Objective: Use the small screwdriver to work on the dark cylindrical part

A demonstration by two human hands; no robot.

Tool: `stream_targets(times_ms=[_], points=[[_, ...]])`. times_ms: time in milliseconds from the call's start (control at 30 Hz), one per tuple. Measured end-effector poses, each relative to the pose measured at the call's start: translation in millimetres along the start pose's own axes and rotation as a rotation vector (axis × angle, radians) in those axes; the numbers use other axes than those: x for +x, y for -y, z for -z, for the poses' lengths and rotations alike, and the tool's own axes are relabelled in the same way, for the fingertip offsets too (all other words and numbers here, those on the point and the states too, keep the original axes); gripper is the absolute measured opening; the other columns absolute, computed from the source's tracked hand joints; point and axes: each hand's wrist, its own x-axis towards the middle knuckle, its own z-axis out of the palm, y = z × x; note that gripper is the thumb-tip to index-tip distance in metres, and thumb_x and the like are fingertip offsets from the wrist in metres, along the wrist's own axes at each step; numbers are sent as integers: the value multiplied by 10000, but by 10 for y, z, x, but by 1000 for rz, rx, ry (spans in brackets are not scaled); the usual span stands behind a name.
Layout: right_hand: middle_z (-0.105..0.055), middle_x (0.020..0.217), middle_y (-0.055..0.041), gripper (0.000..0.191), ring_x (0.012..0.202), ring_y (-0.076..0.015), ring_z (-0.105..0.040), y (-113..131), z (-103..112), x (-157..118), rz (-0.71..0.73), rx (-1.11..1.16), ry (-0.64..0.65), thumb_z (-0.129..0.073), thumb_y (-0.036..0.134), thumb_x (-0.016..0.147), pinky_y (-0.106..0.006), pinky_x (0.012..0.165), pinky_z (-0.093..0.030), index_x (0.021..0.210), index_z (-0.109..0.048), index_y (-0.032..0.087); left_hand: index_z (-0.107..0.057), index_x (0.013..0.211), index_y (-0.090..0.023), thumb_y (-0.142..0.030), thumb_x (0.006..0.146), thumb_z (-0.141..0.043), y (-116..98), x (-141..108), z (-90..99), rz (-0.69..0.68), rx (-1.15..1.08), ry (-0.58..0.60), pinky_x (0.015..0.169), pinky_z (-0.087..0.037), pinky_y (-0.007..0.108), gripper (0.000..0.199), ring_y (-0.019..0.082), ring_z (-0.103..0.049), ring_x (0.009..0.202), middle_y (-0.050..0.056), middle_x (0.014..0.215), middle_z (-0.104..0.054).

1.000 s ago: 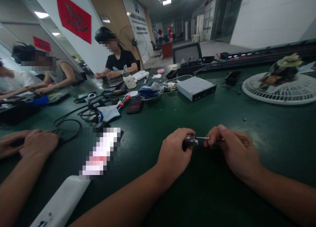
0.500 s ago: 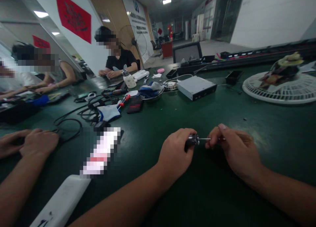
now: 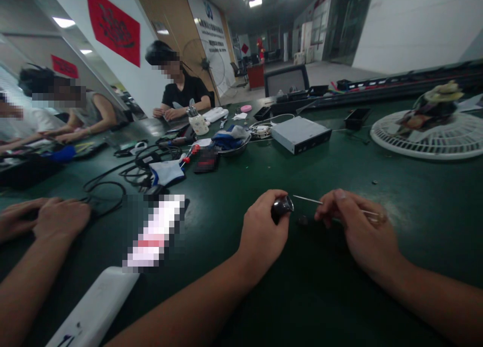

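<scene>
My left hand (image 3: 264, 231) is wrapped round a dark, shiny cylindrical part (image 3: 283, 206), its open metal end turned to the right. In my right hand (image 3: 362, 226) is a screwdriver (image 3: 307, 199) with a thin metal shaft and a yellowish clear handle. The shaft points left, and its tip is just above and right of the cylinder's rim, apart from it. A small dark piece (image 3: 302, 220) shows between my hands, blurred and too dim to identify.
A grey drive box (image 3: 301, 133) lies beyond my hands, a white fan grille (image 3: 426, 136) at right. At left are a lit phone (image 3: 156, 234), a white case (image 3: 94, 307), cables and another person's hands (image 3: 62, 219). More people sit beyond.
The screwdriver shaft has come out of the cylinder's end and now tilts up to the left. My left hand has shifted slightly left, turning the cylinder. The dark piece now shows between my hands.
</scene>
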Motion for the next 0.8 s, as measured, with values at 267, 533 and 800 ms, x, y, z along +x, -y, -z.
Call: stream_targets(times_ms=[267, 533, 800], points=[[-733, 937, -56, 200, 853, -223, -691, 1, -44, 6, 67, -335, 175, -577, 404, 945, -368, 729, -534, 925, -700, 248, -562, 1243, -230, -211, 919, -596, -17, 9, -5, 46, -58, -86, 961, -544, 432, 326, 214, -669, 1038, 66, 1145, -688], [-702, 945, -28, 136, 851, -210, -673, 4, -63, 6, 157, -583, 345, -596, 104, 791, -366, 736, -527, 797, -564, 237, -536, 1275, -270, -237, 936, -571, -38, 9, -1, 77, -55, -64, 891, -540, 390, 342, 188, -673, 955, 33, 1120, -690], [-701, 869, -13, 215, 813, -177, -692, 25, -46, 9, 102, -282, 161, -585, 71, 776, -313, 719, -540, 785, -454, 241, -521, 1296, -271, -148, 832, -650, 2, 6, -27, 95, -28, -9, 876, -536, 412, 497, 219, -672, 958, 39, 1046, -709]])
